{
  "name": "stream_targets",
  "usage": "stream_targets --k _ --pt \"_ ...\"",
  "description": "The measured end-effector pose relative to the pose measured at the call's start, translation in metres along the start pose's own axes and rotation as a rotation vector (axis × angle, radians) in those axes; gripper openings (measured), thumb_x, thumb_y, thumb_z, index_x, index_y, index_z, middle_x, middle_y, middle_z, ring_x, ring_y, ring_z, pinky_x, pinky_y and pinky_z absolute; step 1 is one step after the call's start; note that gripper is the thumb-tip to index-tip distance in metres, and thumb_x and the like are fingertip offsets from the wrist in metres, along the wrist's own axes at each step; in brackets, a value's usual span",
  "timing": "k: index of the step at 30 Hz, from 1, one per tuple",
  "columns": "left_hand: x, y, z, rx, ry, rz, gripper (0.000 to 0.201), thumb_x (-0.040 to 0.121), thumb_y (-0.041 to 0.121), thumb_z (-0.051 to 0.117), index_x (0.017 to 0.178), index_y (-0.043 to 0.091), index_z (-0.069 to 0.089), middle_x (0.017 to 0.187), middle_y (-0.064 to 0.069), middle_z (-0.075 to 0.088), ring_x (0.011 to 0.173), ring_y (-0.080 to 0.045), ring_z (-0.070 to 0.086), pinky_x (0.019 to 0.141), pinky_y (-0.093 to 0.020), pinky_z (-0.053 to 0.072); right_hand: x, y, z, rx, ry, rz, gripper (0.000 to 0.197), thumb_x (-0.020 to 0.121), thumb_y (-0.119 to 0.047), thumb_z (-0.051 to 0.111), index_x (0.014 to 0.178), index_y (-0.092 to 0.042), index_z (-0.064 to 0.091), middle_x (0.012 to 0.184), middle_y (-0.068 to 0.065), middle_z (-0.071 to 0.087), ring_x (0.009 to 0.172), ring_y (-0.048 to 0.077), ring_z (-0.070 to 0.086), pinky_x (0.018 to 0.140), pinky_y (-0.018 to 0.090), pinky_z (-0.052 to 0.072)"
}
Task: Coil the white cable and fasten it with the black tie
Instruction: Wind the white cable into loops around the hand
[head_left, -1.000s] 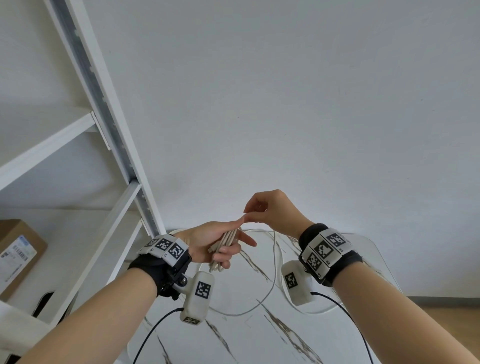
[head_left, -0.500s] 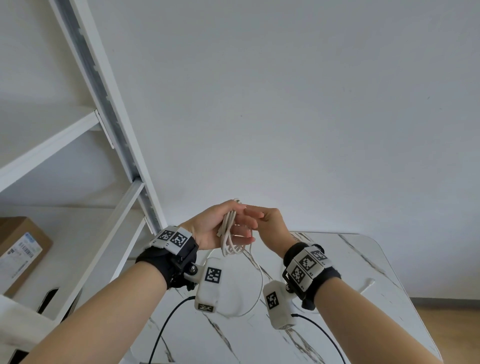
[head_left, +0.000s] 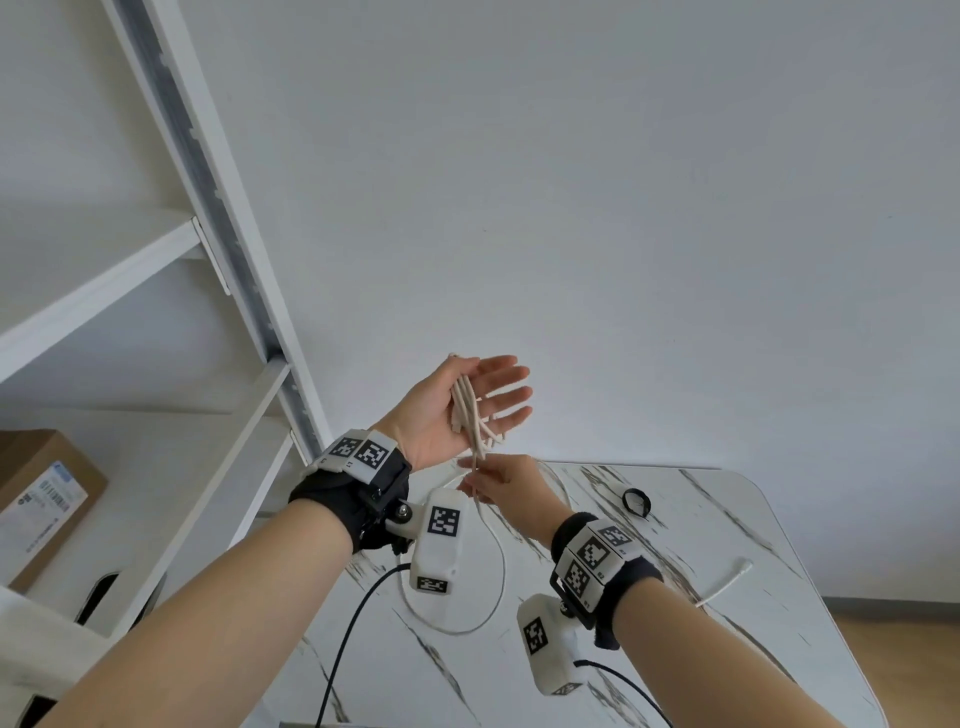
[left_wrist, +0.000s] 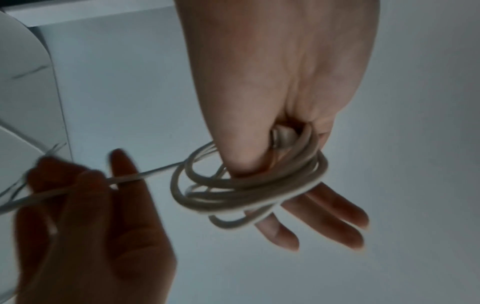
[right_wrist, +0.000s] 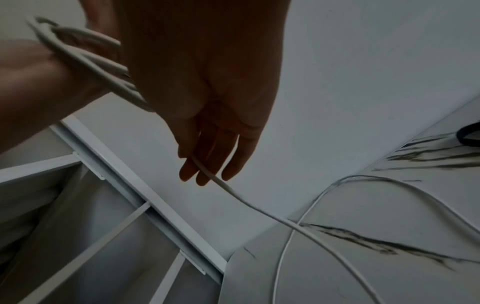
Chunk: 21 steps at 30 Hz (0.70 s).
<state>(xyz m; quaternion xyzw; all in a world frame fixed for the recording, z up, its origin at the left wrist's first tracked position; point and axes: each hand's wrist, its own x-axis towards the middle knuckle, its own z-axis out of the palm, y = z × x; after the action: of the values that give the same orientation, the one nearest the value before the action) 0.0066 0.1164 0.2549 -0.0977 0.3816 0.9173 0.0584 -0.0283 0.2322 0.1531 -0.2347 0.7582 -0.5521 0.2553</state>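
Change: since half a second ago the left hand (head_left: 457, 405) has risen and spread its fingers; the right hand (head_left: 501, 480) has dropped below it, drawing the strand down.
Left hand: palm turned toward the camera, fingers straight, thumb tucked over the plug end; several loops of white cable (left_wrist: 246, 185) wound round the palm.
Right hand: fingers lightly curled round the free strand just below the coil; the cable slides between fingertips (right_wrist: 205, 176) in the right wrist view.
Cable location: part on the left hand, the rest hanging to the tabletop (head_left: 727, 675) in one wide loop, far plug (head_left: 740, 569) lying near the right edge.
Black tie: small ring (head_left: 637, 502) on the tabletop, well apart from both hands, untouched.
Step in hand: coiling, judged about half done.
Doing it well: keep light tension on the strand, lay each turn beside the last, hold the thumb on the start end so loops cannot slip off the fingers; let slack feed freely from the tabletop.
Materials: cable smooth, round, flexible, off-white; tie thin and dark, material unclear; tabletop glossy white marble pattern with dark veins.
Surroundings: white shelf frame (head_left: 218, 234) at left, cardboard box (head_left: 41, 499) on a shelf.
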Motion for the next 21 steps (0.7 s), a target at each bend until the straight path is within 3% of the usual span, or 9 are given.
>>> stream_targets --k 3,7,10,13,17,19,21 --pt "0.004 0.011 -0.001 0.039 0.040 0.047 0.031 0.098 0.022 0.038 0.098 0.006 0.064 0.090 -0.008 0.076 0.082 -0.024 0.073 0.088 -0.040 0.054 -0.006 0.007 0.002 -0.082 -0.075 0.035 0.023 0.092 -0.003 0.048 0.108 0.001 0.064 0.070 -0.004 0.063 0.058 -0.004 0.057 0.061 0.007 0.044" --pt "0.011 0.027 -0.007 0.117 0.081 0.100 0.025 0.096 0.024 0.043 0.109 0.012 0.061 0.095 -0.010 0.075 0.087 -0.025 0.072 0.093 -0.039 0.051 -0.014 0.014 0.003 -0.075 -0.078 0.059 0.021 0.091 -0.001 0.045 0.107 -0.001 0.058 0.079 0.005 0.066 0.068 0.007 0.060 0.058 0.004 0.042" --pt "0.017 0.032 -0.013 0.193 0.108 0.122 0.022 0.097 0.023 0.045 0.111 0.014 0.059 0.092 -0.011 0.074 0.084 -0.026 0.072 0.094 -0.038 0.048 -0.020 0.017 0.002 -0.069 -0.067 0.063 0.010 0.092 -0.002 0.043 0.095 -0.009 0.049 0.081 0.007 0.066 0.064 0.011 0.059 0.056 0.009 0.044" --pt "0.020 0.033 -0.021 0.291 0.127 0.109 0.024 0.097 0.025 0.046 0.115 0.015 0.057 0.095 -0.014 0.072 0.086 -0.028 0.070 0.095 -0.038 0.047 -0.021 0.014 -0.003 -0.135 -0.045 0.025 0.015 0.092 -0.006 0.045 0.086 -0.017 0.051 0.073 -0.001 0.062 0.063 0.012 0.054 0.062 0.020 0.047" --pt "0.023 0.026 -0.034 0.476 0.176 0.102 0.029 0.100 0.028 0.040 0.122 0.013 0.052 0.093 -0.013 0.072 0.086 -0.028 0.069 0.098 -0.040 0.045 -0.020 0.001 -0.013 -0.342 -0.020 -0.088 0.016 0.093 -0.014 0.046 0.093 -0.022 0.059 0.073 -0.003 0.058 0.061 0.010 0.050 0.062 0.024 0.046" --pt "0.023 0.023 -0.038 0.538 0.188 0.082 0.032 0.099 0.028 0.040 0.124 0.011 0.051 0.092 -0.012 0.072 0.085 -0.028 0.069 0.096 -0.039 0.046 -0.020 -0.007 -0.018 -0.497 0.021 -0.201 0.018 0.094 -0.015 0.046 0.100 -0.018 0.063 0.081 0.000 0.059 0.072 0.016 0.054 0.070 0.032 0.046" --pt "0.021 0.020 -0.040 0.598 0.175 0.047 0.033 0.099 0.028 0.041 0.125 0.010 0.051 0.095 -0.014 0.071 0.088 -0.029 0.068 0.094 -0.039 0.047 -0.019 -0.016 -0.021 -0.592 0.047 -0.312 0.021 0.095 -0.015 0.045 0.104 -0.012 0.064 0.091 0.006 0.062 0.088 0.022 0.056 0.077 0.033 0.044"
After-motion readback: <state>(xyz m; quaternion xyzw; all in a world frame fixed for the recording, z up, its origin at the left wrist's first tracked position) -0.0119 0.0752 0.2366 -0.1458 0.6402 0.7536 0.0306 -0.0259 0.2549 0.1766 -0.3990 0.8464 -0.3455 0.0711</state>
